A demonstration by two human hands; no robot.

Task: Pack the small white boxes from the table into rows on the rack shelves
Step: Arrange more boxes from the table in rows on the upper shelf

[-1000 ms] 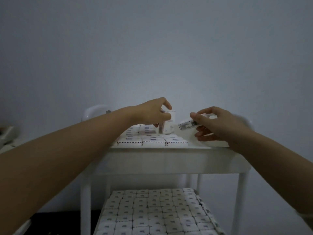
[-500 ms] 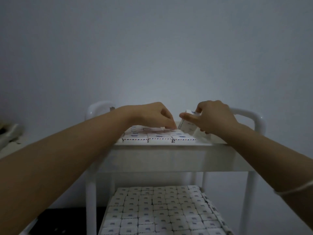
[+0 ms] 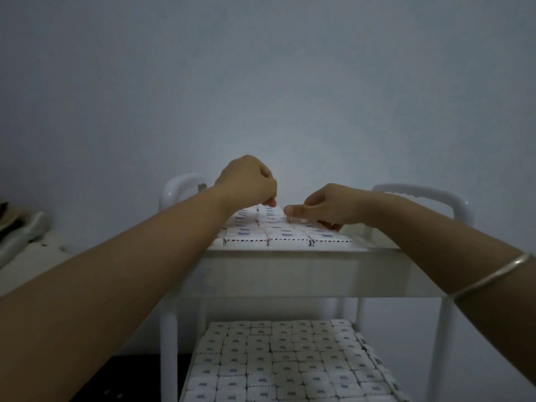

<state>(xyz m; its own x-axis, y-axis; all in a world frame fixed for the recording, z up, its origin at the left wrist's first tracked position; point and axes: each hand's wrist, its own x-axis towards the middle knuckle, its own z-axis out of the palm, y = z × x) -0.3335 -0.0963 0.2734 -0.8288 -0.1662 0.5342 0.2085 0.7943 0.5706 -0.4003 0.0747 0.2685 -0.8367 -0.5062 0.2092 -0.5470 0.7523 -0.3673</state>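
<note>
Small white boxes with dashed red-blue edges lie in rows on the rack's top shelf. My left hand hovers over the back rows, its fingers curled down and the fingertips touching a box top. My right hand lies low at the right end of the rows, thumb pointing left, fingers curled round a white box set against its neighbours. That box is mostly hidden by the hand. The lower shelf is packed with rows of boxes.
White tubular rack handles rise behind the top shelf at both sides. A pale table with a dim object stands at the left. A plain wall is close behind the rack. The room is dark.
My right hand has lowered its box from tilted in the air down into the row. My left hand has lifted and curled, from pressing the boxes to touching them with its fingertips.
</note>
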